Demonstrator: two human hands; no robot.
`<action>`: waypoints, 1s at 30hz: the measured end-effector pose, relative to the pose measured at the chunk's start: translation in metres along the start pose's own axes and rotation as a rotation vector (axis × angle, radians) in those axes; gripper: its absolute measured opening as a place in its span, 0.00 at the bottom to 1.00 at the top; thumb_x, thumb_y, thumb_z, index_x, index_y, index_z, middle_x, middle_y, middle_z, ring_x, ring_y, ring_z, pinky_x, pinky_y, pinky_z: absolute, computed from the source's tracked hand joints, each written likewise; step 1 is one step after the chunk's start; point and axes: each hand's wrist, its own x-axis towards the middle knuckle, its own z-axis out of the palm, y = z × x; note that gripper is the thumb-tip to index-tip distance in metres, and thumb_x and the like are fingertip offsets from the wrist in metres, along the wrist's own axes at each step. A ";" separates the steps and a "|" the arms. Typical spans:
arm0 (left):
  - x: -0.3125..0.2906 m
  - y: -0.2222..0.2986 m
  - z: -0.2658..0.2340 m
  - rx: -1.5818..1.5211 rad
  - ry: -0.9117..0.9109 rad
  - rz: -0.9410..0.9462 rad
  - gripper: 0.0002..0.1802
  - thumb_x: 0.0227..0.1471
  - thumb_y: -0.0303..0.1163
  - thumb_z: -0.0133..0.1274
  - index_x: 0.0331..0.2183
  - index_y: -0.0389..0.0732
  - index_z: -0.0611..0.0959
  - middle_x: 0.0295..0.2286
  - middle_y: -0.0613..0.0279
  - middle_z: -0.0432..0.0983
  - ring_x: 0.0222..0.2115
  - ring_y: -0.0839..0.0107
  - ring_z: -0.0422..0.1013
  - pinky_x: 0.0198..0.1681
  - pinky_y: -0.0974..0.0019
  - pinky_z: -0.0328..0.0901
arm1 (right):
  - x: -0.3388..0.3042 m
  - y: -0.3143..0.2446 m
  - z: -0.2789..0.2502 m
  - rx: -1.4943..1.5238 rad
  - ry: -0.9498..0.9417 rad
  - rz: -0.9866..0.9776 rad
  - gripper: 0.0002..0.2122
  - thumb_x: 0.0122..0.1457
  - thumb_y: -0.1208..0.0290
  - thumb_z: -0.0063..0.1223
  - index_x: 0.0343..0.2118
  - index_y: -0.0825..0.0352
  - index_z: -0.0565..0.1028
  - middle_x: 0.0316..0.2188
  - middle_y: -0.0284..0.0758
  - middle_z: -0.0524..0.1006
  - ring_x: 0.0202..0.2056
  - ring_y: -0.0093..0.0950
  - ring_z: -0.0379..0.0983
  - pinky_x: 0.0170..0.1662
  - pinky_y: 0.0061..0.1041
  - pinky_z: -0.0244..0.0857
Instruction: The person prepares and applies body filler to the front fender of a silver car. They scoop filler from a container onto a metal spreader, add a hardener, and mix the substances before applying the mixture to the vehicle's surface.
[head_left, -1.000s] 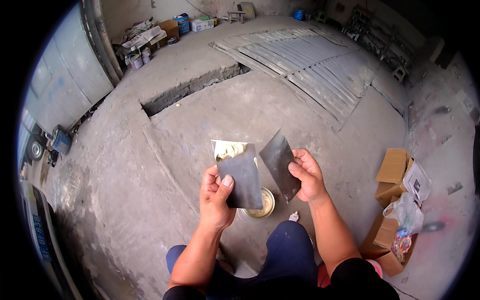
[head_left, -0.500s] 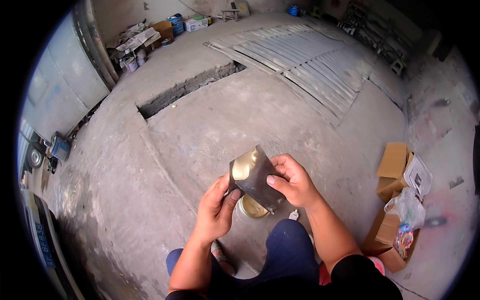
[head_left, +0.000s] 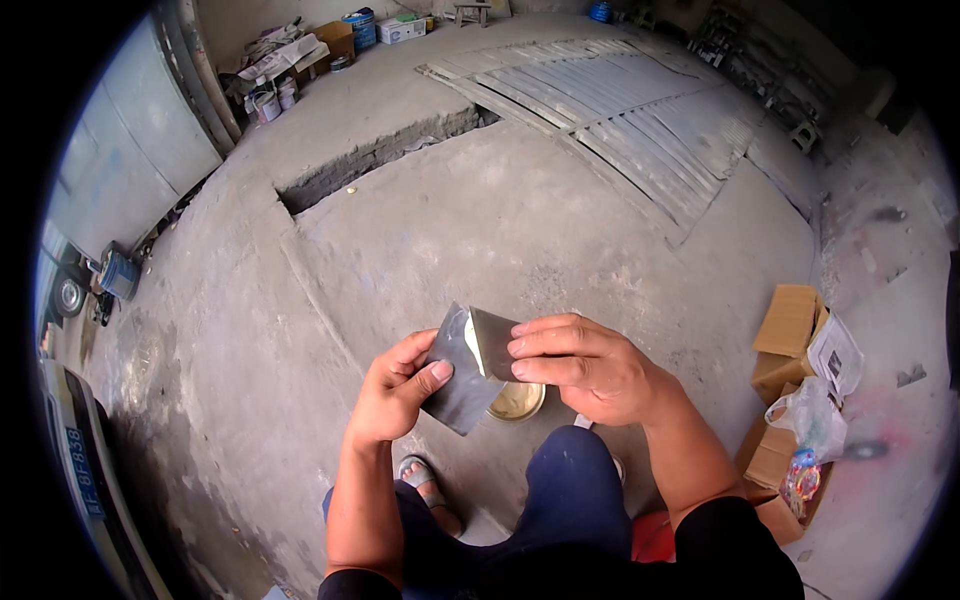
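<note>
My left hand (head_left: 398,385) grips a dark, flat putty spreader (head_left: 458,397), thumb on its face. In my right hand (head_left: 590,368) is a second dark spreader (head_left: 494,344), tilted, with fingers laid along its face. The two blades meet at an angle, and pale yellow putty (head_left: 472,338) shows between them. Below, partly hidden by the blades and my right hand, stands an open round can (head_left: 520,402) of the same putty. A small white object (head_left: 584,421) lies beside my knee, mostly covered.
Open cardboard boxes (head_left: 785,330) with a plastic bag (head_left: 815,420) stand at the right. Ahead, an open pit (head_left: 380,155) adjoins metal slats (head_left: 630,110) in the floor. A vehicle (head_left: 95,470) is at the near left, a blue bucket (head_left: 120,273) beyond it.
The spreaders have come apart into an angled pair. My right hand has turned so its fingers lie across its blade, and my left hand has shifted left. The view has moved slightly.
</note>
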 end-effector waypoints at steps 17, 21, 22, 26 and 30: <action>0.014 -0.022 0.049 -0.514 0.445 0.016 0.15 0.57 0.25 0.46 0.47 0.39 0.67 0.39 0.58 0.75 0.40 0.71 0.71 0.46 0.62 0.66 | -0.034 0.013 0.049 0.746 0.565 0.506 0.26 0.57 0.84 0.38 0.60 0.72 0.52 0.54 0.43 0.65 0.56 0.28 0.61 0.59 0.30 0.53; 0.013 -0.031 0.054 -0.457 0.478 0.150 0.14 0.59 0.25 0.43 0.48 0.38 0.66 0.40 0.58 0.74 0.41 0.75 0.70 0.47 0.68 0.63 | -0.038 0.003 0.058 0.317 0.240 0.487 0.25 0.55 0.83 0.42 0.58 0.74 0.58 0.55 0.42 0.64 0.57 0.30 0.60 0.59 0.29 0.53; 0.013 -0.030 0.051 -0.427 0.470 0.185 0.14 0.59 0.25 0.44 0.48 0.38 0.67 0.41 0.59 0.74 0.41 0.75 0.69 0.48 0.68 0.63 | -0.036 0.001 0.057 0.227 0.191 0.462 0.23 0.55 0.83 0.43 0.56 0.76 0.62 0.56 0.43 0.65 0.58 0.31 0.60 0.59 0.28 0.52; 0.010 -0.031 0.047 -0.256 0.489 0.291 0.15 0.58 0.25 0.46 0.48 0.38 0.67 0.41 0.61 0.74 0.42 0.76 0.69 0.49 0.69 0.62 | -0.033 0.001 0.053 0.242 0.225 0.487 0.22 0.55 0.85 0.41 0.54 0.75 0.64 0.55 0.45 0.66 0.56 0.34 0.63 0.58 0.28 0.54; 0.010 -0.033 0.051 -0.171 0.560 0.399 0.15 0.58 0.25 0.46 0.48 0.38 0.67 0.42 0.61 0.73 0.42 0.76 0.68 0.49 0.70 0.61 | -0.017 -0.005 0.061 0.124 0.204 0.414 0.21 0.54 0.86 0.37 0.53 0.74 0.66 0.54 0.47 0.67 0.56 0.39 0.63 0.58 0.31 0.57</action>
